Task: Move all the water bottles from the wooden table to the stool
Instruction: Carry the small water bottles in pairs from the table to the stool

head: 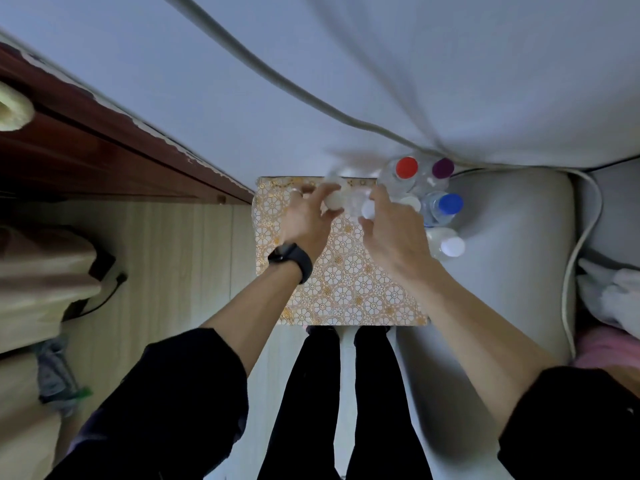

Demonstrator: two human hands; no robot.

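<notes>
Sleeves [166, 393] nearest — left hand [306, 218] grips a white-capped bottle [334, 202], right hand [393, 233] a second bottle [367, 209].

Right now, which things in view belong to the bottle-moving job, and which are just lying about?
Job: left hand, gripping the left-held bottle; right hand, gripping the right-held bottle; red-capped bottle; purple-capped bottle; blue-capped bottle; white-capped bottle; patterned surface.
Lying about: grey cable; beige bag; white cloth.
</notes>
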